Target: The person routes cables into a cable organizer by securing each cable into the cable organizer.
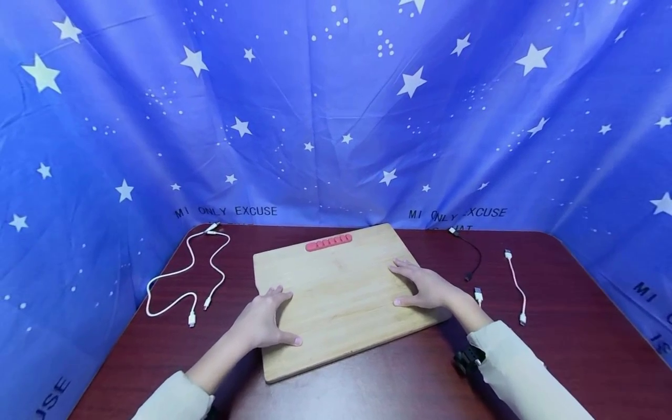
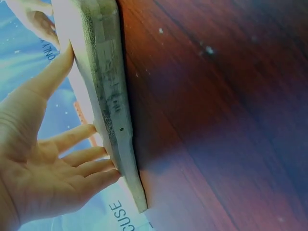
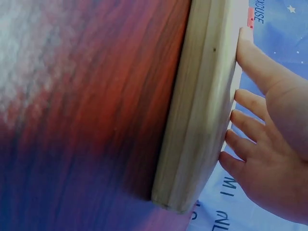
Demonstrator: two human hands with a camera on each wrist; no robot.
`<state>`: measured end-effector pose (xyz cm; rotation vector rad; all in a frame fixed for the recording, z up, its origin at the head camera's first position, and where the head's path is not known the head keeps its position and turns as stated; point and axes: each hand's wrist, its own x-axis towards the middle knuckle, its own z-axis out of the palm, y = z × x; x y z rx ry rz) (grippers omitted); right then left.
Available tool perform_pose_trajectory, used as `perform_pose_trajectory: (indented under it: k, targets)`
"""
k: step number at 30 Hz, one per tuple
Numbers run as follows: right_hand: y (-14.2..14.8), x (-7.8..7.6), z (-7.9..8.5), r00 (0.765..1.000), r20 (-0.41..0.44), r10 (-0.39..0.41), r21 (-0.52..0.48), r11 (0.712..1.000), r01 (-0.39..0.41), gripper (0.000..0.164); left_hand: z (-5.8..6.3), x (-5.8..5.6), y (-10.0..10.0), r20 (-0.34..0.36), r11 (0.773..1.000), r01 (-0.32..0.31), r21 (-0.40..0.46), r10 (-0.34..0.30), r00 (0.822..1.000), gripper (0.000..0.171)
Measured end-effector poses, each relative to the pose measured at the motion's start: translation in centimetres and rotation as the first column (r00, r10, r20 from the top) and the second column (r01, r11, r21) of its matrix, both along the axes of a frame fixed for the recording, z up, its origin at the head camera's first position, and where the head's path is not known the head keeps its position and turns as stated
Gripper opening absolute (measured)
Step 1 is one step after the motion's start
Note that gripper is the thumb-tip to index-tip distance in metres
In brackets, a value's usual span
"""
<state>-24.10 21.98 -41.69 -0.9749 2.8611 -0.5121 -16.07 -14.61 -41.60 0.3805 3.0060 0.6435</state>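
Wooden board (image 1: 341,297) w/ red strip (image 1: 328,242) nr far edge is set askew on counter (image 1: 572,356); its top is touched by L hand (image 1: 265,319) and R hand (image 1: 427,289) at opp. sides, both spread.

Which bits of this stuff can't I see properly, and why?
Underside of the board: head view, hidden by its top.
Whatever's below the white plug: head view, behind the right arm.
Dark marks on the board's side: left wrist view, too blurred.
Left sleeve: head view, cut off at the bottom.
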Motion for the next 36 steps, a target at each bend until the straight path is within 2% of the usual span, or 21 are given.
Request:
perform_pose_trajectory:
  k: [8,16,21,27,36]
  targets:
    - [-0.7,0.3,1.1,0.997,-0.073,-0.033,0.015,0.999,0.034,0.069,1.7,-1.1,-0.5,-0.021,0.996,0.031,-0.086,-0.033,0.999,0.093]
    - [0.2,1.1,0.4,0.996,-0.088,0.002,0.015,1.0,-0.001,0.071,0.8,-1.0,-0.4,0.006,0.998,0.059,-0.038,-0.059,0.998,0.093]
    - [0.6,1.4,0.1,0.997,-0.082,0.013,0.044,0.999,-0.009,0.072,0.3,-1.3,-0.8,-0.019,0.995,0.09,-0.033,-0.09,0.996,0.094]
    - [0.7,1.7,0.0,0.995,-0.094,-0.014,0.086,0.996,0.022,0.073,0.1,-2.2,-1.3,-0.027,0.992,0.119,-0.046,-0.12,0.992,0.095]
    - [0.5,2.0,0.6,0.992,-0.108,-0.065,0.124,0.989,0.079,0.075,0.3,-3.3,-1.2,-0.055,0.984,0.161,-0.074,-0.165,0.985,0.093]
